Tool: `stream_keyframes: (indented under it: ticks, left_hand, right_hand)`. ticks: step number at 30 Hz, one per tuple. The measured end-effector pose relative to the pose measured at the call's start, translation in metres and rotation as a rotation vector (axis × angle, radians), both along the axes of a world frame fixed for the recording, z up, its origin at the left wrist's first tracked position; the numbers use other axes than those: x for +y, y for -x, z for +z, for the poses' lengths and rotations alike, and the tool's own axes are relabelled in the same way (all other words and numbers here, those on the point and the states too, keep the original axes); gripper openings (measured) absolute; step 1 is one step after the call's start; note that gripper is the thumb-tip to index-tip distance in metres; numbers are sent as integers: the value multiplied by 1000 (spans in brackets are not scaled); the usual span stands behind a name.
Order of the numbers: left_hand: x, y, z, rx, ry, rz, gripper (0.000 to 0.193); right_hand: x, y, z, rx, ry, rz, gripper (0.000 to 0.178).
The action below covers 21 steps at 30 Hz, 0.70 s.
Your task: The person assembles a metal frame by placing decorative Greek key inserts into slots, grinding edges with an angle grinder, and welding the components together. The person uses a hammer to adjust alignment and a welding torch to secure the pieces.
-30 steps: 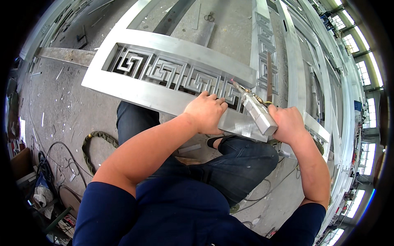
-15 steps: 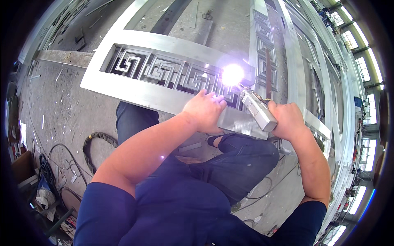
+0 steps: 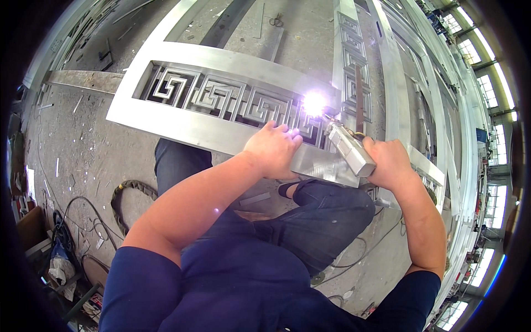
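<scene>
A silver metal frame (image 3: 182, 119) with square-spiral fretwork panels (image 3: 218, 98) lies across my lap. My left hand (image 3: 271, 148) holds the near rail of the frame, fingers curled over its top face toward the fretwork. In my right hand (image 3: 390, 161) is a boxy silver welding torch (image 3: 352, 149), gripped from its right side. The torch tip points up and left to the fretwork's right end. A white-violet welding glare (image 3: 314, 103) burns there and hides the exact spot of contact.
A second fretwork strip (image 3: 354, 61) runs away at the right, with a brown rusty bar (image 3: 359, 99) on it. Long pale metal rails (image 3: 391, 61) stand beyond. Cables (image 3: 91, 213) and a thick hose (image 3: 119, 202) lie on the concrete floor (image 3: 83, 149) at left, among scraps.
The glare and the torch tip have shifted very slightly right along the fretwork. My left hand keeps its place on the frame; the whole view has drifted a little.
</scene>
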<state>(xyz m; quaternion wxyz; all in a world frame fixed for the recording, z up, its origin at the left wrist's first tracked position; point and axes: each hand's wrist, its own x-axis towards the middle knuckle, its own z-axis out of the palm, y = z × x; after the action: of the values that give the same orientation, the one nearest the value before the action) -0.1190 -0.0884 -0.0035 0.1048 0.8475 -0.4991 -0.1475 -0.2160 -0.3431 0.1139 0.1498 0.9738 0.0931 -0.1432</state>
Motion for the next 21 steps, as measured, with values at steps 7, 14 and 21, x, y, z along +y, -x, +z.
stream_keyframes:
  ticks: [7, 14, 21]
  left_hand:
    - [0, 0, -4, -13, 23, 9, 82]
    - [0, 0, -3, -26, 8, 2, 83]
    - [1, 0, 0, -17, 9, -9, 82]
  right_hand:
    - [-1, 1, 3, 6, -1, -17, 30]
    - [-5, 9, 5, 25, -10, -40, 33]
    - [0, 34, 37, -127, -135, -42, 44]
